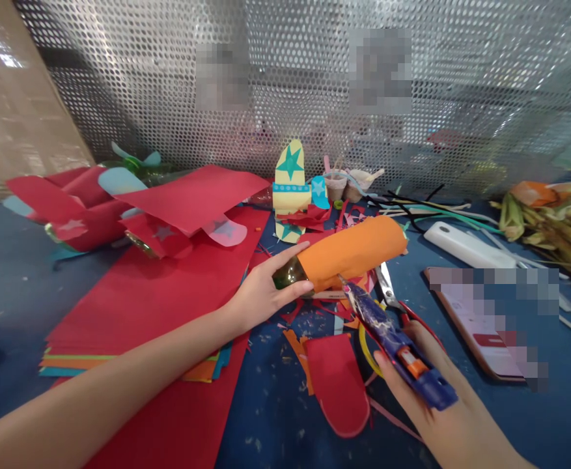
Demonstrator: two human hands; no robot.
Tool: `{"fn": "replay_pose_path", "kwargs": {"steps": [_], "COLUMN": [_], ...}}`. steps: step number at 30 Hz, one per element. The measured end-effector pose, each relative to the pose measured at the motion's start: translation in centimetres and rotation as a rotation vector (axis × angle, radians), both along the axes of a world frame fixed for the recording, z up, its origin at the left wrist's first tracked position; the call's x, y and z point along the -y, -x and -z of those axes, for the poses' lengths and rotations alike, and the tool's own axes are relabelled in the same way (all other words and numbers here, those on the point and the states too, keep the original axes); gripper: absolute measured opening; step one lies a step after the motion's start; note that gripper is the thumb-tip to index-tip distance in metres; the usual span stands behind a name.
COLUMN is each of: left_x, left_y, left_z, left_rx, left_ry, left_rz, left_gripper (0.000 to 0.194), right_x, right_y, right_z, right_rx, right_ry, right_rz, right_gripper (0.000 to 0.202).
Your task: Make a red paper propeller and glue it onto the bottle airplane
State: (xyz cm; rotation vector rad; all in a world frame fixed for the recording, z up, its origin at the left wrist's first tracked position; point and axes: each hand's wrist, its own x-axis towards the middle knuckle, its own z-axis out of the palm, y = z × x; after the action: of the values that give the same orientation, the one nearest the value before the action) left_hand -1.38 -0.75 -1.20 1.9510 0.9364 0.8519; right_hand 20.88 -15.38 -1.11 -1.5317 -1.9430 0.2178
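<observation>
My left hand [265, 283] is closed round the dark green end of a bottle [289, 275], which lies tilted with its far end up to the right. Orange paper [356, 247] wraps most of the bottle. In my right hand [426, 391] is a dark blue glue gun [383, 329], its nozzle at the lower edge of the orange paper; whether it touches, I cannot tell. Red-handled scissors [387, 286] lie just behind the glue gun. Below the bottle rests a red paper piece with a rounded end [338, 384], beside orange strips and a yellow tape roll [369, 352].
Stacked coloured sheets [168, 306] lie at left, with red paper planes [158, 202] behind. A yellow paper piece with stars [290, 189] stands at centre back, near small cups [358, 185]. At right are a phone [480, 326], a white tool [468, 244] and dried husks [553, 228].
</observation>
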Motion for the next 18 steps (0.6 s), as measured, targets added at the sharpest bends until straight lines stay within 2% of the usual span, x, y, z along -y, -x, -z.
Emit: {"fn": "replay_pose_path", "kwargs": {"steps": [6, 11, 14, 18], "left_x": [0.0, -0.2, -0.2, -0.2], "left_y": [0.0, 0.1, 0.0, 0.0], "left_z": [-0.1, 0.1, 0.2, 0.0], "left_rx": [-0.003, -0.001, -0.013, -0.011], "left_ry": [0.004, 0.011, 0.002, -0.012], "left_rz": [-0.013, -0.018, -0.033, -0.064], "left_gripper": [0.062, 0.062, 0.061, 0.059], "right_x": [-0.6, -1.0, -0.7, 0.0], "right_y": [0.1, 0.1, -0.5, -1.5], "right_z": [-1.1, -1.4, -1.8, -2.1], "right_rx": [0.060, 0.090, 0.217, 0.492], "right_ry": [-0.080, -0.139, -0.165, -0.191], "right_rz": [0.062, 0.047, 0.045, 0.213], "right_gripper": [0.018, 0.011, 0.008, 0.031]}}
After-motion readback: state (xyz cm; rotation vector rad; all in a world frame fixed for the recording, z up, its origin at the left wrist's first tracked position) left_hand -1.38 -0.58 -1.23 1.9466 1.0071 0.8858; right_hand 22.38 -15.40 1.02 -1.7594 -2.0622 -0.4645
